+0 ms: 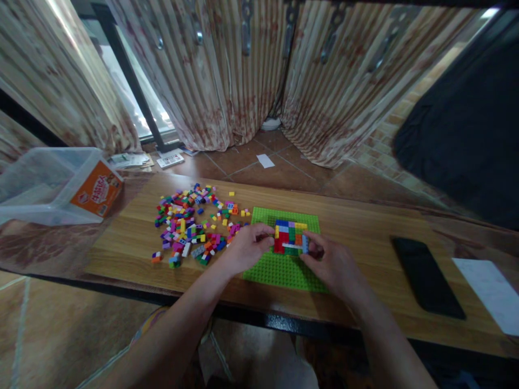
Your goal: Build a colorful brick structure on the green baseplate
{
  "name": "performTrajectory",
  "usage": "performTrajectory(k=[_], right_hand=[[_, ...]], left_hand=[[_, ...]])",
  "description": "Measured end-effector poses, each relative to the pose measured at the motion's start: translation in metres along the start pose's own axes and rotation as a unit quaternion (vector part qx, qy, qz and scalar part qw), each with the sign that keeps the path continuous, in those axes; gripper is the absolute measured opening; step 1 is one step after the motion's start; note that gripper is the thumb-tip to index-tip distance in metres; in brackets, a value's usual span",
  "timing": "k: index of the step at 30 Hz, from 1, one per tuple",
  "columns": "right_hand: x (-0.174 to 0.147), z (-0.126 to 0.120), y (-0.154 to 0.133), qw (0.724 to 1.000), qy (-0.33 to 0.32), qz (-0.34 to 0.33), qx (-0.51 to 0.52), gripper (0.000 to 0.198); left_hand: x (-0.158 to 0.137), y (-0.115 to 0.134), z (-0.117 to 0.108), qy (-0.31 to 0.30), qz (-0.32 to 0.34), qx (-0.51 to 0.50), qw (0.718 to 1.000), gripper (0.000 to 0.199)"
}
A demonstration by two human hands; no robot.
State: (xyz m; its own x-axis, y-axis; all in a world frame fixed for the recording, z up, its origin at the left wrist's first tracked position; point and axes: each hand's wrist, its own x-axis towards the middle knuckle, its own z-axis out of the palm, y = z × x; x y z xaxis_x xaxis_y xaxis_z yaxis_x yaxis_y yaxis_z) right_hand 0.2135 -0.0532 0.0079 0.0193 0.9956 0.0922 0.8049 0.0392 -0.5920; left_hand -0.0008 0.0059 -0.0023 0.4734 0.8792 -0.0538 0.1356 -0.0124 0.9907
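Observation:
A multicoloured block of toy building bricks [291, 235] is at the upper part of the green baseplate [279, 270]. Whether it is raised off the plate or pressed onto it I cannot tell. My left hand [250, 247] has its thumb and fingertips closed at the block's left side. On the opposite side, my right hand [331, 263] pinches the block's right edge, where a light blue brick [305, 243] shows. Red, yellow, blue, green, orange and white bricks make up the block. The lower fingers of each hand are partly hidden.
A spread of loose coloured bricks [182, 224] lies on the wooden table [133, 243] to the left. Beyond it stands a clear plastic bin [48, 202] with an orange label. A black phone [428, 276] and white paper [488, 292] lie on the right.

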Motion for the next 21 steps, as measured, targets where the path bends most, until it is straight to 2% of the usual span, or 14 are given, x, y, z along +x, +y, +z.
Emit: performTrajectory(k=[11, 21], right_hand=[[0.0019, 0.0024, -0.0096, 0.999, 0.031, -0.016, -0.014, 0.031], [0.0013, 0.0094, -0.0084, 0.996, 0.067, 0.054, 0.003, 0.041]], left_hand=[[0.0016, -0.0082, 0.0013, 0.002, 0.028, 0.058, 0.998, 0.016], [0.0005, -0.0072, 0.0006, 0.002, 0.037, 0.114, 0.993, 0.016]])
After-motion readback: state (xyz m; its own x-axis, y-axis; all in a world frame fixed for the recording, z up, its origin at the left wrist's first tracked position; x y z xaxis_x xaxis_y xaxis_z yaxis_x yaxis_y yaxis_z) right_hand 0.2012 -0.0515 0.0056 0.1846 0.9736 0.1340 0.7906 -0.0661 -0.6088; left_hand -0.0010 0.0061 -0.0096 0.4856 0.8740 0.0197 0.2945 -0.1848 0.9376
